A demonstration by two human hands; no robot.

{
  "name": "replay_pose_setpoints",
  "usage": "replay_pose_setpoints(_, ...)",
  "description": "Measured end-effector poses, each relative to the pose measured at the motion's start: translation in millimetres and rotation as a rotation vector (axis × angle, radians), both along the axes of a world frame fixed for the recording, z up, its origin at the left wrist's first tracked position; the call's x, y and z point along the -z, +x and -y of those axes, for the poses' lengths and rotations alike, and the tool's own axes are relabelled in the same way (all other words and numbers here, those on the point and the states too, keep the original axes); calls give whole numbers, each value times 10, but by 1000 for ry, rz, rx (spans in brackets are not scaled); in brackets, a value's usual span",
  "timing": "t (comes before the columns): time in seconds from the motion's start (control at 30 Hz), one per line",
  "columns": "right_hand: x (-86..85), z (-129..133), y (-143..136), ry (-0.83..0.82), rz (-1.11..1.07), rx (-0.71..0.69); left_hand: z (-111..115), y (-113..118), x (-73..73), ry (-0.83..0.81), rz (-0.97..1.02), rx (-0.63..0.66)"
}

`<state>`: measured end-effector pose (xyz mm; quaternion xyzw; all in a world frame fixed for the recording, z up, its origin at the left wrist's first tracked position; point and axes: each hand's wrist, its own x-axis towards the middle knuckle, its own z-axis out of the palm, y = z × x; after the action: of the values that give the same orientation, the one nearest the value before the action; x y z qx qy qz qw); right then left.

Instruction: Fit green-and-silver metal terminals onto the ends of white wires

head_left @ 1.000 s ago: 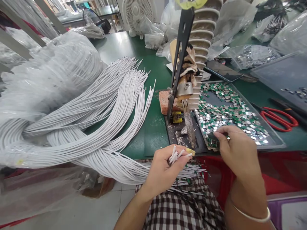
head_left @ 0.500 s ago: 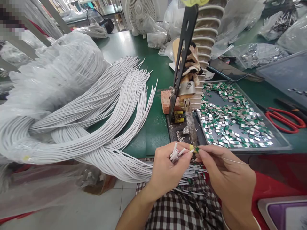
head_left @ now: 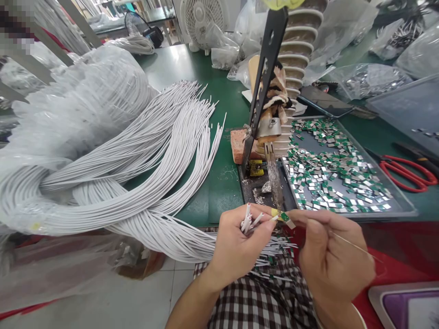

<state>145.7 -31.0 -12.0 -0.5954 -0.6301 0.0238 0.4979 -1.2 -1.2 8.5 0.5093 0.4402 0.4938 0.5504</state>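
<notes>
1. Change: the board [head_left: 285,216], pinched by the right fingertips a half-second earlier, now shows uncovered just below the iron [head_left: 273,178]. The right fingers sit back from it. Reading: the board looks placed against a cable end, with the joint exposed.
2. Left hand [head_left: 236,249], below the iron: closed on several short-showing cable ends [head_left: 247,221]; yellow wrap [head_left: 274,212] on a fingertip, beside the board.
3. Right hand [head_left: 338,260], below and right of the iron: closed on a thin wire [head_left: 356,249], which trails off right.
4. Right of the iron: tray [head_left: 408,209] of loose boards. Left of it: large cable bundle [head_left: 144,214].
5. Unclear: thin wire's working end; whether iron touches board; what exactly supports the board. Cable lengths inside the left fist are hidden.
</notes>
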Motion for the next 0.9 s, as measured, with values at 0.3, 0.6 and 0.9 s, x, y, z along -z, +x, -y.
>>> replay_pose_setpoints(0.3,-126,-20,-30,134,107,-83,-51,-21,-23,5,39,4)
replay_pose_setpoints(0.6,-124,8,-14,117,-28,-157,8,-47,-9,-52,57,25)
replay_pose_setpoints(0.9,-143,-67,46,-152,-93,-173,-30,-70,3,62,-151,106)
